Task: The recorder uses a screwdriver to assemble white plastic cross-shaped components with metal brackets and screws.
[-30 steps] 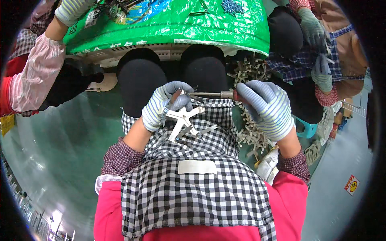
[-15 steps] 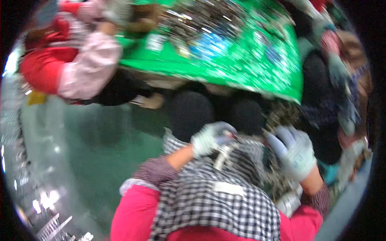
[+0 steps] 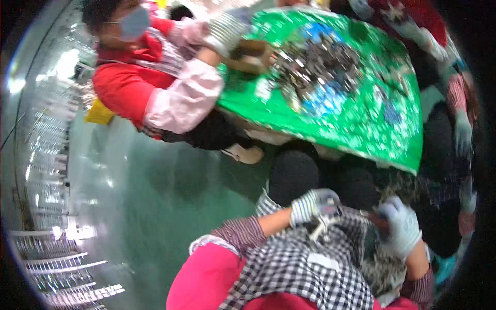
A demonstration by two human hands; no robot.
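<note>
My left hand (image 3: 312,206), in a striped glove with grey fingertips, is held over my lap with its fingers closed. What lies between them is too small and blurred to name. To its right is my right hand (image 3: 402,228), in a pale glove, its fingers curled around something dark that I cannot make out. A thin dark strip (image 3: 355,211) shows between the two hands. Beneath them lies my black-and-white checked apron (image 3: 289,266), with a white tie and a white patch on it.
Ahead stands a table with a green cover (image 3: 268,111), bearing a heap of shiny dark metal pieces (image 3: 325,64) and blue plastic (image 3: 325,101). A masked co-worker in red (image 3: 124,98) sits at the left, near a brown box (image 3: 250,57). Other gloved workers are at the right.
My view has swung left, so the scene sits further right and lower. My right hand, with fingers spread before, is now curled around something dark. The left hand stays closed.
</note>
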